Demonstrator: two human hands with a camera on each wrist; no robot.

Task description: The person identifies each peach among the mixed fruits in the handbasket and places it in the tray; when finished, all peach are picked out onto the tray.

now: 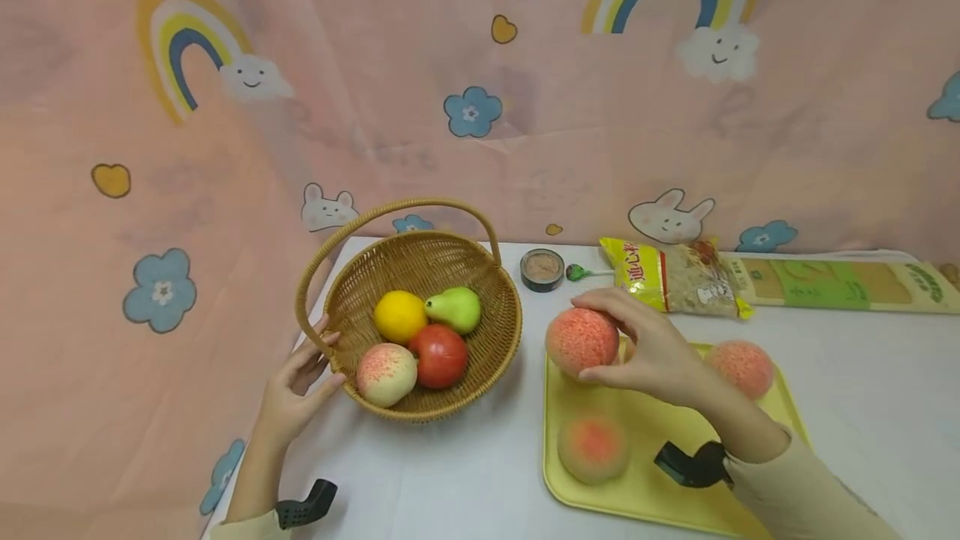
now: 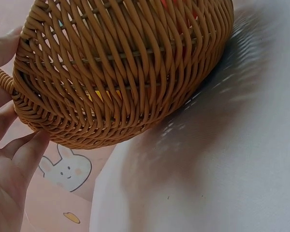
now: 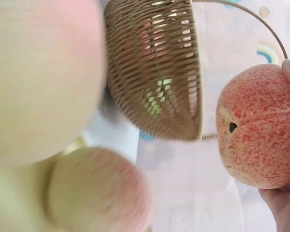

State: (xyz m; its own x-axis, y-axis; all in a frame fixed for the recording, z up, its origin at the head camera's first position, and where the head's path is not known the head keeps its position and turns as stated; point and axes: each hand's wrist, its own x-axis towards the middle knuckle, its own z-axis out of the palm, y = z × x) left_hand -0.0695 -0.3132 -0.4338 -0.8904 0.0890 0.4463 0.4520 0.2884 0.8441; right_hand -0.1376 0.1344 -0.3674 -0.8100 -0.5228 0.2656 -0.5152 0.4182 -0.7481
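My left hand point(image 1: 296, 390) grips the wicker basket point(image 1: 501, 340) at its left rim, where the arched handle point(image 1: 405, 204) joins. Inside the basket lie a yellow lemon-like fruit point(image 1: 401, 317), a green pear point(image 1: 457, 310), a red apple-like fruit point(image 1: 439, 356) and a pale peach point(image 1: 386, 375). My right hand point(image 1: 656, 354) holds a pinkish-red peach point(image 1: 581, 342) between thumb and fingers, above the left edge of a yellow tray point(image 1: 652, 490). On the tray sit a peach point(image 1: 592, 448) in front and another peach point(image 1: 742, 369) at the right. Something orange behind the right hand is mostly hidden.
Behind the tray are a small round tin point(image 1: 542, 268), a green-topped lollipop point(image 1: 579, 272), a yellow snack bag point(image 1: 675, 277) and a long green-banded packet point(image 1: 840, 283). A pink patterned cloth point(image 1: 480, 165) hangs at the back of the white table point(image 1: 450, 473).
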